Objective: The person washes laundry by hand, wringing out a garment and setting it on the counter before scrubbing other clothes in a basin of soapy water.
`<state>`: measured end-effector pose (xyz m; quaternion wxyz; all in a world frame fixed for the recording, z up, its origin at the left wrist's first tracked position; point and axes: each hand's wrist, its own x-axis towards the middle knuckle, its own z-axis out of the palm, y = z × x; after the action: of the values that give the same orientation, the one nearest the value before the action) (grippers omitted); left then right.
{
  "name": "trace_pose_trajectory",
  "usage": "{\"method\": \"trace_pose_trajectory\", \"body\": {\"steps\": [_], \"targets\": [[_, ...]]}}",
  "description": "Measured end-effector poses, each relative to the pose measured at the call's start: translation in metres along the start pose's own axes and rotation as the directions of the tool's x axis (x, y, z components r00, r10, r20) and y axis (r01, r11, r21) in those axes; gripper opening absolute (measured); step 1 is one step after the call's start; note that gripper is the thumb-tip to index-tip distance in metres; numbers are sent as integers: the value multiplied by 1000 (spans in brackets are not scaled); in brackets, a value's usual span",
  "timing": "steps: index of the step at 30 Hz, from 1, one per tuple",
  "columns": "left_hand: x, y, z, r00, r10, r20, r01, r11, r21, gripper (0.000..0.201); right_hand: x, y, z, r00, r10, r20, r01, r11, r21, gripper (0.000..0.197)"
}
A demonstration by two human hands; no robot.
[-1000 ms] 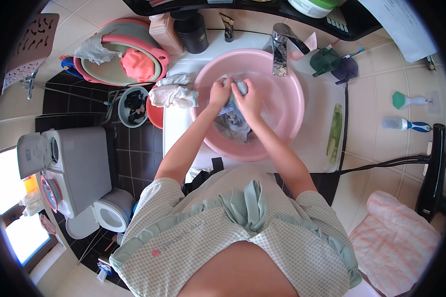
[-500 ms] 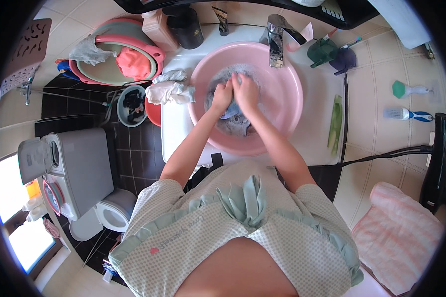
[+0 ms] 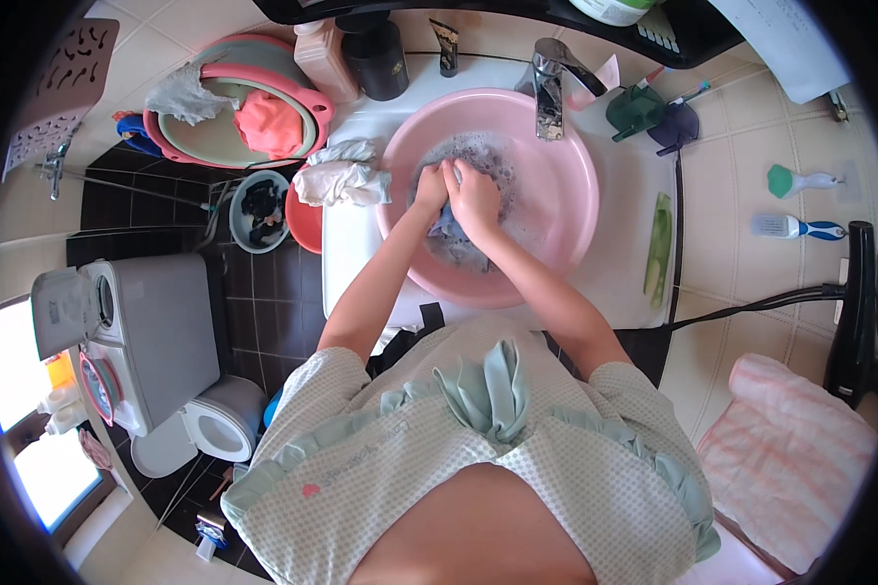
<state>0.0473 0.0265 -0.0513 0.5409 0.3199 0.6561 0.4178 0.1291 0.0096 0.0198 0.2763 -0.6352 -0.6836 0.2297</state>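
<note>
Inside a pink basin (image 3: 578,200) of sudsy water, my hands are pressed close together. My left hand (image 3: 431,187) is closed, its fingers bunched against the other hand. Beside it, my right hand (image 3: 474,199) is closed too, knuckles up. A wet bluish cloth (image 3: 446,227) hangs below and between them, partly in the foam. Its upper part is hidden by the fingers. Darker fabric seems to lie under the suds, but its shape cannot be made out.
The basin rests in a white sink (image 3: 351,263) below a chrome faucet (image 3: 548,93). A white cloth (image 3: 341,182) lies on the sink's left edge, a green aloe-like leaf (image 3: 658,252) on its right. Bottles (image 3: 374,60) and toothbrush cups (image 3: 637,110) stand behind. Left are a tub (image 3: 317,107) and a bucket (image 3: 236,222) with laundry.
My right hand has come slightly left and nearer, tighter against my left hand. The whole view has shifted a little. The bluish cloth stays between the hands.
</note>
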Motion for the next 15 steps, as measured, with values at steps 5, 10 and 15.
{"method": "trace_pose_trajectory", "body": {"steps": [5, 10, 15], "targets": [[-20, 13, 13, 964, -22, 264, -20, 987, 157, 43, 31, 78, 15, 998, 59, -15, -60, 996, -64, 42], [8, -15, -1, 992, -120, 51, 122, 992, -42, 44, 29, 92, 14, 983, 179, -29, -178, 984, 17, 51], [14, -3, -12, 995, 29, 95, -74, 856, 512, 53, 40, 114, 8, 925, 275, 261, -279, 960, -24, 47]]}}
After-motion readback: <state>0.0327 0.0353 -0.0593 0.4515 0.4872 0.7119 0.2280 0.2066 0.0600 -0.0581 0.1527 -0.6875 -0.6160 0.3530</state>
